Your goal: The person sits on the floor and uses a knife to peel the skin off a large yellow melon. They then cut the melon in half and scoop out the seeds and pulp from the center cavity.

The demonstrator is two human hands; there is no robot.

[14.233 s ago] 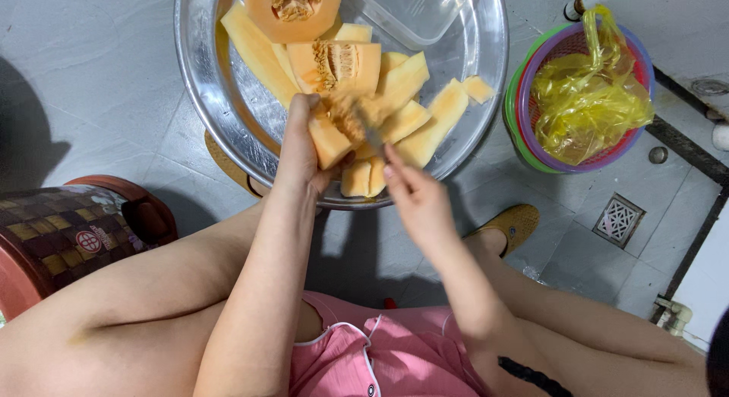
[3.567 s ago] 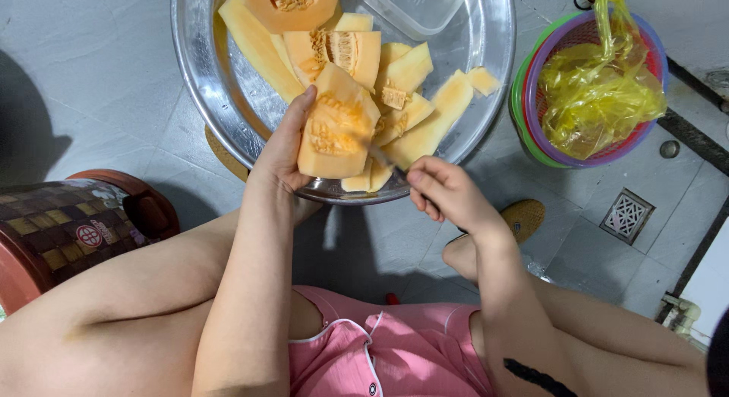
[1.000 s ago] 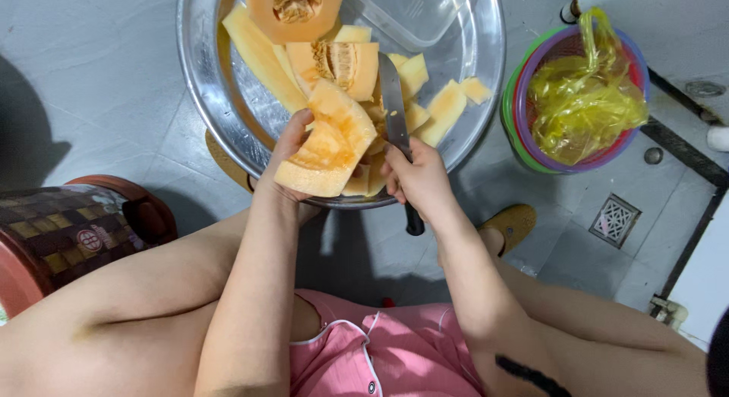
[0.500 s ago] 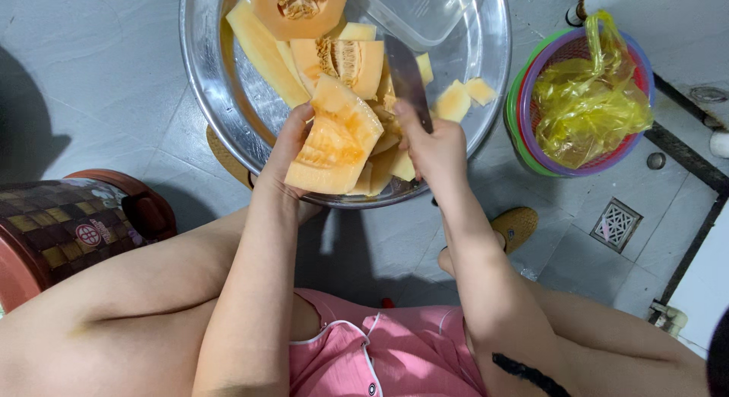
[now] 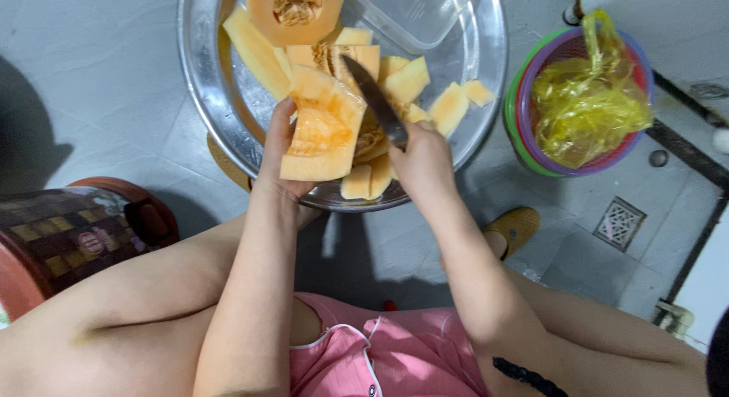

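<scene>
Apparently knife blade angles up-left.

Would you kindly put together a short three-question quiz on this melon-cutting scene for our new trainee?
1. True or false: the left hand holds a large melon wedge above the metal basin.
2. What does the right hand grip? A) spoon B) knife C) peeler
3. What lines the round basket beside the basin?

Key:
1. True.
2. B, the knife, blade pointing toward the wedge.
3. A yellow plastic bag.
</scene>
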